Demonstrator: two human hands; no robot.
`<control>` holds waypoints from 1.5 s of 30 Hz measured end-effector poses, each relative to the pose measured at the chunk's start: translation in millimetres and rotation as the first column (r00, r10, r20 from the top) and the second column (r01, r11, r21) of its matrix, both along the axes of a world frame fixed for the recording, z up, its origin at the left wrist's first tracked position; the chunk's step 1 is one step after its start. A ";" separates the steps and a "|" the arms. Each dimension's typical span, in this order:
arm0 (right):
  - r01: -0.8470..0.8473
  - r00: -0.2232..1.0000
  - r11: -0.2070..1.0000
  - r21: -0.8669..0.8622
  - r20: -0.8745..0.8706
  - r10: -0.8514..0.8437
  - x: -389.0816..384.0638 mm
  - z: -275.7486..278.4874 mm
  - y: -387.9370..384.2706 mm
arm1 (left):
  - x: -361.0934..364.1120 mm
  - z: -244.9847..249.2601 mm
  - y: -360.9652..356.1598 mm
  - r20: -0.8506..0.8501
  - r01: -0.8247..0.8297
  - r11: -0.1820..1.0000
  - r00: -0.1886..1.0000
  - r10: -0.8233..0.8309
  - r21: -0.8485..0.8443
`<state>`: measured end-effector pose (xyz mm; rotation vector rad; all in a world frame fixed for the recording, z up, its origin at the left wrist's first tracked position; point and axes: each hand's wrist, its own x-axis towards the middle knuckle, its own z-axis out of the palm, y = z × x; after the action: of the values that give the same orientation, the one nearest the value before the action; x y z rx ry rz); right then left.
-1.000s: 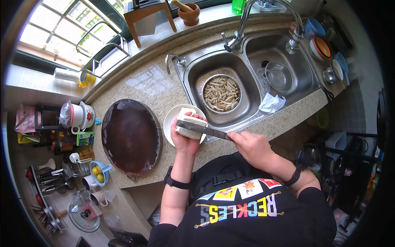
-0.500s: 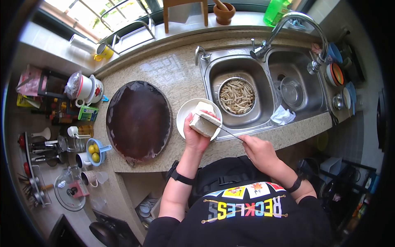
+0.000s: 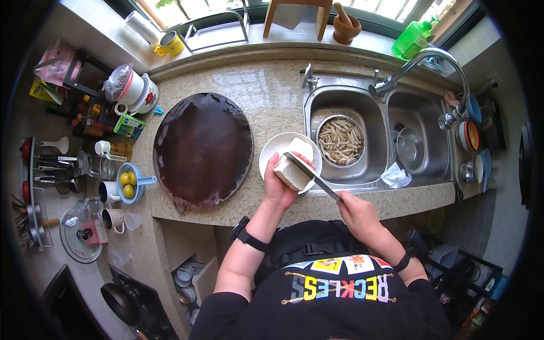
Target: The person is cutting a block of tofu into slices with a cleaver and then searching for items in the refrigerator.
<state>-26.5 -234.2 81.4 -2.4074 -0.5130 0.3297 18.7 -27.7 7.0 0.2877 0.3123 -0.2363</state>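
Observation:
My left hand (image 3: 279, 190) holds a white block (image 3: 292, 174), which looks like tofu, over a white plate (image 3: 266, 150). Another white piece (image 3: 301, 148) lies on that plate. In my right hand (image 3: 359, 212) is the handle of a knife (image 3: 324, 187). Its dark blade reaches left and rests on or against the top of the held block. The plate stands on the counter, just left of the sink. The palm of my left hand is hidden by the block.
A large round dark board (image 3: 204, 148) lies to the left. In the double sink (image 3: 374, 175), a bowl (image 3: 341, 140) of pale strips sits in the left basin and a clear bowl (image 3: 409, 148) in the right. A blue strainer (image 3: 130, 182) holds several yellow-green fruits.
The view has shifted, so the counter items appear displaced. The knife blade is turned to show more of its flat side over the block. Both hands keep their holds.

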 end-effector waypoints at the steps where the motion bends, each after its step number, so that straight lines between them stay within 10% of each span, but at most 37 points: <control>1: -0.003 1.000 1.000 -0.001 0.000 0.003 0.3 -2.5 0.8 | -0.8 -0.2 1.0 -0.003 0.008 1.000 1.000 -0.008 0.004; 28: -0.126 0.981 0.982 -0.143 -0.162 0.102 1.5 -42.0 25.2 | -29.7 -35.6 17.8 -0.156 -0.029 0.988 0.988 0.004 -0.155; 36: -0.027 0.922 0.983 0.183 -0.375 0.095 9.7 -50.8 18.1 | -34.4 -38.8 25.6 -0.122 0.007 0.989 0.992 -0.025 -0.145; 40: -0.102 0.965 0.945 0.310 -0.200 0.170 15.6 -62.3 12.2 | -33.6 -38.7 29.4 -0.034 0.023 0.995 0.999 -0.027 -0.096; 42: 0.185 0.607 0.960 0.211 -0.792 0.057 23.6 -39.8 13.0 | -35.1 -37.9 33.1 -0.031 0.034 0.992 0.999 -0.038 -0.120; 45: 0.321 0.422 0.896 0.308 -0.893 0.156 26.2 -39.2 10.0 | -38.6 -45.3 39.7 -0.038 0.051 0.991 0.998 -0.056 -0.125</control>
<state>-0.3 -224.2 42.1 -1.4421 0.0761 1.2475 -19.8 12.0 -38.4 0.1686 0.3298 -0.3138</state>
